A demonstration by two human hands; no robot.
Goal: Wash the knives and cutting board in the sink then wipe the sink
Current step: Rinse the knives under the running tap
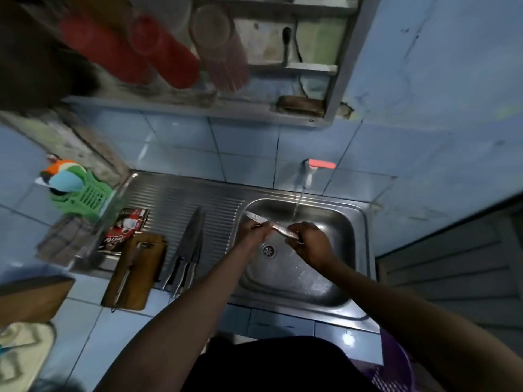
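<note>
1. Head view, the hands: a knife point(264, 223) is held over the sink basin point(325, 278), just beside the stream from the tap point(309, 172). The right hand point(307, 240) grips its handle with curled fingers. The left hand point(256, 229) closes its fingers round the blade near the middle, and the pale tip pokes out past it to the upper left.

2. Head view, the axis: the knife lies nearly level, running from upper left (tip) to lower right (handle), across the basin above the drain point(268, 250). The falling water lands just right of the left hand, near where blade meets handle.

3. Head view, what waits: three more knives point(188, 247) lie on the ribbed drainboard point(169, 199), left of the basin, handles towards the person, blades pointing away. The left hand is the nearer one to them. Further left sits the wooden cutting board point(135, 271) with a small utensil point(128, 271) lying along it; I cannot tell if it is a knife.

4. Judgement: rinsing of the first knife looks under way; a rub along the blade would follow its long axis.
</note>
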